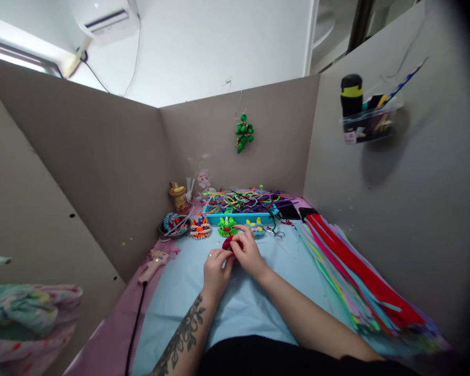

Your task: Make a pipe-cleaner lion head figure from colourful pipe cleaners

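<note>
Both my hands meet over the light blue cloth, fingers closed around a small dark red, fuzzy pipe-cleaner piece (227, 243). My left hand (216, 265) pinches its lower left side. From the right, my right hand (247, 250) grips it with thumb and fingers, covering much of it. Just beyond my fingers sits a green pipe-cleaner figure (226, 226) with red parts. An orange, white and purple figure (200, 228) stands left of it, and a yellow and light blue figure (254, 226) is to its right, partly behind my right hand.
Behind the figures, a blue tray (238, 218) overflows with coloured pipe cleaners. Scissors (277, 235) lie to the right, near long pipe-cleaner bundles (360, 271). At left are a dark bowl (174, 225) and a pink glue gun (154, 265) with a black cord. Grey partitions (235, 156) enclose the table.
</note>
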Available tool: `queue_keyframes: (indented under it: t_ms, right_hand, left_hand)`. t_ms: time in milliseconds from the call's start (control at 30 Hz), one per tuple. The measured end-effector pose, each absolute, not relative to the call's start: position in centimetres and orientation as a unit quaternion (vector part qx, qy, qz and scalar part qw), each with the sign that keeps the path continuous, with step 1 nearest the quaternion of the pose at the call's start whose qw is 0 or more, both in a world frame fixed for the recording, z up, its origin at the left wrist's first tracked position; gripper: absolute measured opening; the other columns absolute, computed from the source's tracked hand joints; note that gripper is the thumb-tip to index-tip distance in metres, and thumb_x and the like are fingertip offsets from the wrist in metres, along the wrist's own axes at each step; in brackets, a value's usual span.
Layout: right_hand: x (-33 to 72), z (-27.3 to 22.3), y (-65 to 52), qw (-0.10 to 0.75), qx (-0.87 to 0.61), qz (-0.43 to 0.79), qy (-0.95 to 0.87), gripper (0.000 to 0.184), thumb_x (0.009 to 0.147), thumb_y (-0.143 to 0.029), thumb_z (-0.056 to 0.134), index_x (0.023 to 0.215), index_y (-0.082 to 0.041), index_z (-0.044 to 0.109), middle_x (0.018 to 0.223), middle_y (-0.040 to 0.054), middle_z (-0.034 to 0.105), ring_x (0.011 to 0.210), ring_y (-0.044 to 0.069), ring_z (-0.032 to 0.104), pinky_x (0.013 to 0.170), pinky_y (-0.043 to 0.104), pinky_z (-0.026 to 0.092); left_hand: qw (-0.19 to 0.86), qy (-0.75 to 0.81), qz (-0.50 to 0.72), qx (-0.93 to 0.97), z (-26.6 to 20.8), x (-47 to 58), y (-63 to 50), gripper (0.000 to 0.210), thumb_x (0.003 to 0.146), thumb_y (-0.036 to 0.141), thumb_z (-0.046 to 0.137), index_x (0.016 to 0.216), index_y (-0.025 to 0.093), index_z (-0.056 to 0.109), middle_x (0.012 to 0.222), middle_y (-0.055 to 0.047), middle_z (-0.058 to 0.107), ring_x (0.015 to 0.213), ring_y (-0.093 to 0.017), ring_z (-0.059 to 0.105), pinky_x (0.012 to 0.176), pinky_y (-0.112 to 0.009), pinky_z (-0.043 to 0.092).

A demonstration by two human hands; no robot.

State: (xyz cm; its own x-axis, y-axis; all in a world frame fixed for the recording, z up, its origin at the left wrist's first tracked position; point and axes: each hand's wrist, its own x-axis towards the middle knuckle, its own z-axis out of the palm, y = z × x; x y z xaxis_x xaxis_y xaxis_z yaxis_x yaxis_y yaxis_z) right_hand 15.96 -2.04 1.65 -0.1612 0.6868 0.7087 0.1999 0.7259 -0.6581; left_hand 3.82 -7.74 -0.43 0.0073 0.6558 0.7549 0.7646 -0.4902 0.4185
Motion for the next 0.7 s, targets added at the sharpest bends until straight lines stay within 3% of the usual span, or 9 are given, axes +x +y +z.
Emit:
queue_keyframes:
  t_ms: [333,533,700]
  right_hand:
    - [16.6,0.5,-3.2,0.569,-0.228,0.055,-0.788,0.008,0.084,-0.017,0.049,0.087,-0.020,0.056,0.123,0.0106,0.043,0.117,0.026,0.042,0.099,0.047,0.039]
    - [16.4,0.3,-3.1,0.540,-0.240,0.097,-0.801,0.010,0.083,-0.018,0.052,0.089,-0.021,0.059,0.125,0.0104,0.046,0.116,0.027,0.043,0.097,0.049,0.040]
    - [16.4,0.3,-2.3,0.533,-0.273,0.135,-0.789,0.014,0.079,-0.015,0.055,0.090,-0.020,0.063,0.124,0.0104,0.048,0.117,0.028,0.043,0.101,0.049,0.037]
  left_hand:
    - [-0.257,-0.494,-0.658,-0.507,-0.3,3.3,-6.9,0.019,0.075,0.034,0.062,0.075,0.015,0.060,0.068,-0.001,0.061,0.064,-0.013,0.057,0.061,-0.024,0.047]
    - [-0.249,-0.512,-0.652,-0.500,-0.5,2.8,-6.5,0.019,0.073,0.034,0.063,0.075,0.015,0.060,0.068,-0.001,0.063,0.062,-0.013,0.058,0.061,-0.024,0.048]
    - [-0.203,-0.528,-0.612,-0.552,-0.8,2.3,-6.4,0.021,0.079,0.032,0.055,0.086,0.016,0.067,0.084,-0.006,0.071,0.077,-0.018,0.064,0.069,-0.029,0.051]
